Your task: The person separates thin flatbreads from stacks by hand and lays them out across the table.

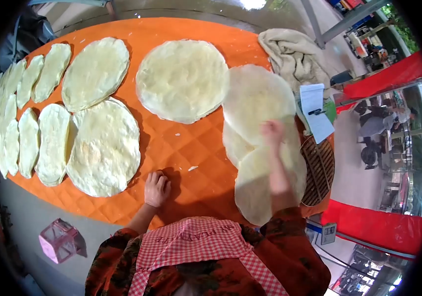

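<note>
My left hand (156,189) rests on the orange tablecloth (186,153) near the front edge, fingers curled together, with nothing visible in it. Over the thin pale dough sheets at the right is my right hand (273,132), blurred, so its fingers are hard to make out. It is nearest the back translucent sheet (257,96), which overlaps another at the front (257,192). Left of these lies a thicker round flatbread (181,79). Two more large rounds, one at the back (96,74) and one in front (103,148), lie further left.
Several overlapping flatbreads (50,143) line the table's left end. Along the right edge are a beige towel (294,54), a notepad (314,116) with a dark pen (317,112), and a brown slatted round rack (318,170). A pink plastic stool (59,240) stands on the floor.
</note>
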A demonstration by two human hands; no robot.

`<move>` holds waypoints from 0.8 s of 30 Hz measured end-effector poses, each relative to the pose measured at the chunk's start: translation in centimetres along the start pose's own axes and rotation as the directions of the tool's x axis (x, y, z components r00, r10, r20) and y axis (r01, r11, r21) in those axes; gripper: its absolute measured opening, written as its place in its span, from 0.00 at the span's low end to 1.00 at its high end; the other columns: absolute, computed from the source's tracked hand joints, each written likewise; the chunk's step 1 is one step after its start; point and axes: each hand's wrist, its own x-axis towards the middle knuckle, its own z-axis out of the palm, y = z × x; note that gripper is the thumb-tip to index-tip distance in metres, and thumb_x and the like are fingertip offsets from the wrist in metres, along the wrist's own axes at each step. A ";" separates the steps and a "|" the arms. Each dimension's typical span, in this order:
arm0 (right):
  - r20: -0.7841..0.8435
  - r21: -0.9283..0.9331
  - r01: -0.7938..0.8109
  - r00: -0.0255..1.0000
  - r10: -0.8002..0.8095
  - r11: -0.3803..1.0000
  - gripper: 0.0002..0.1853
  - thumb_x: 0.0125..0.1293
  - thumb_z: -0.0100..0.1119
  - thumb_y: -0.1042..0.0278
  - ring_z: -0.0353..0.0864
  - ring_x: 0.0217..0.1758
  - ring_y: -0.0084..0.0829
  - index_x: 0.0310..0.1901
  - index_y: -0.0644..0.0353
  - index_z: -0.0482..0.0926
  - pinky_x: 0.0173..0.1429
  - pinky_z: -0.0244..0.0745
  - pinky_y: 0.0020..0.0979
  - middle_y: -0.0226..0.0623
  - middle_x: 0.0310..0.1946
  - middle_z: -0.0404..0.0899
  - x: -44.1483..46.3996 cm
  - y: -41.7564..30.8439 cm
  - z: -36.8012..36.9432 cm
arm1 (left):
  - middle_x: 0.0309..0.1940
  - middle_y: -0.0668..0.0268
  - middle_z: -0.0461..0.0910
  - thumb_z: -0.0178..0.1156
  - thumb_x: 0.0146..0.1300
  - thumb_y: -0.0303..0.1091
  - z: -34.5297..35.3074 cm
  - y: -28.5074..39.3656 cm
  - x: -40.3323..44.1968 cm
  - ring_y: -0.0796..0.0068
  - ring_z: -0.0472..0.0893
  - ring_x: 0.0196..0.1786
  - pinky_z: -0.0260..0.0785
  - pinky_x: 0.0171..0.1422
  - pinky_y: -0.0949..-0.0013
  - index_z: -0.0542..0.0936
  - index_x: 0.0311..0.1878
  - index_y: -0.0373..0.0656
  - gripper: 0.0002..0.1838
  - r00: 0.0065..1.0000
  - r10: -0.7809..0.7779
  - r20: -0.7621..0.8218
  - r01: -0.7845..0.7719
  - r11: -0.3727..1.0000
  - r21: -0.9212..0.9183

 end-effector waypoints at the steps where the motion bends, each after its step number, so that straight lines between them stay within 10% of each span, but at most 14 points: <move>1: 0.257 0.225 -0.409 0.900 0.351 0.884 0.09 0.59 0.62 0.73 0.82 0.32 0.28 0.41 0.62 0.76 0.36 0.79 0.30 0.35 0.30 0.79 -2.2 -2.1 4.9 | 0.41 0.56 0.72 0.63 0.52 0.28 -0.1 0.1 -0.1 0.52 0.72 0.43 0.68 0.46 0.55 0.75 0.37 0.40 0.10 1.000 -0.008 0.016 0.008 1.000 0.014; 8: 0.239 0.372 -0.653 0.754 0.612 0.660 0.13 0.60 0.67 0.64 0.75 0.38 0.23 0.40 0.61 0.75 0.31 0.71 0.25 0.31 0.34 0.74 -4.6 -8.1 20.4 | 0.42 0.53 0.72 0.64 0.51 0.28 0.2 -0.2 0.2 0.50 0.72 0.42 0.68 0.46 0.55 0.75 0.39 0.39 0.12 0.999 0.009 0.036 -0.010 0.999 0.036; 14: 0.268 0.378 -0.792 0.590 0.762 0.480 0.12 0.56 0.71 0.66 0.66 0.16 0.22 0.32 0.54 0.73 0.19 0.55 0.25 0.25 0.19 0.68 -1.6 -8.5 22.5 | 0.41 0.56 0.73 0.63 0.50 0.27 -1.1 0.0 0.4 0.54 0.72 0.40 0.69 0.44 0.58 0.76 0.36 0.38 0.10 0.999 0.035 -0.028 -0.035 0.999 -0.014; 18: 0.054 0.268 -0.241 0.971 0.235 0.933 0.16 0.51 0.65 0.80 0.78 0.23 0.28 0.43 0.63 0.77 0.21 0.65 0.33 0.35 0.35 0.81 3.0 -8.6 25.3 | 0.40 0.56 0.73 0.63 0.49 0.27 -1.4 -0.8 -0.1 0.54 0.72 0.40 0.69 0.44 0.58 0.77 0.35 0.40 0.09 0.994 0.090 -0.060 -0.094 0.993 -0.068; 22: 0.185 -0.094 0.210 0.964 -0.190 0.973 0.11 0.45 0.63 0.72 0.83 0.30 0.36 0.30 0.70 0.80 0.38 0.75 0.37 0.45 0.24 0.81 5.3 -25.7 27.4 | 0.39 0.57 0.74 0.64 0.48 0.28 -2.1 -1.6 -0.7 0.55 0.73 0.42 0.70 0.46 0.58 0.77 0.34 0.41 0.09 0.996 0.070 -0.059 -0.082 0.966 -0.246; 24: 0.339 -0.296 0.419 0.886 -0.315 0.858 0.10 0.48 0.62 0.70 0.83 0.29 0.43 0.27 0.70 0.79 0.38 0.76 0.39 0.49 0.21 0.80 -0.5 -37.5 27.8 | 0.43 0.62 0.76 0.64 0.56 0.32 -3.0 -3.1 -0.8 0.62 0.75 0.48 0.70 0.50 0.59 0.77 0.39 0.43 0.09 0.987 -0.133 0.085 0.157 0.756 -0.635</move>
